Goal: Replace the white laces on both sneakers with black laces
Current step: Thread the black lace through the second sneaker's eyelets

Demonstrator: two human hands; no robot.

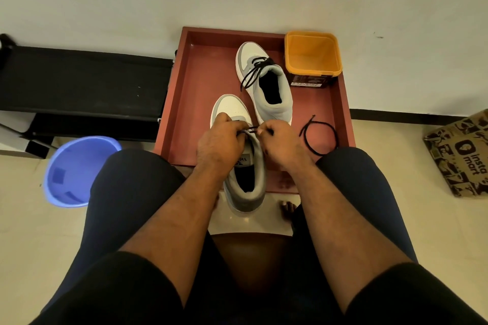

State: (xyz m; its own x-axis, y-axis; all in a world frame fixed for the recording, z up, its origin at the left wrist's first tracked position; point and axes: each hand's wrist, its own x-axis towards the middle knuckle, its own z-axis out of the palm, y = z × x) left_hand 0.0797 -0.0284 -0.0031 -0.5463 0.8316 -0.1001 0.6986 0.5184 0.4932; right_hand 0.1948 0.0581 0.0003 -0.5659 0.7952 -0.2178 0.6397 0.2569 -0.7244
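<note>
Two white and grey sneakers lie on a red tray [200, 82]. The far sneaker [266, 82] carries black laces tied over its tongue. The near sneaker [245, 166] hangs over the tray's front edge with its toe pointing away from me. My left hand [220, 142] and my right hand [282, 141] both sit over its lacing area. Each pinches a part of a black lace [252, 129] stretched between them. The lace's free end [319, 137] curls in a loop on the tray to the right. The near sneaker's eyelets are hidden under my hands.
An orange tub [313, 54] stands at the tray's back right corner. A blue bucket [76, 169] sits on the floor to the left, beside a black stand [84, 82]. A printed paper bag [462, 153] lies at the right. My knees flank the tray.
</note>
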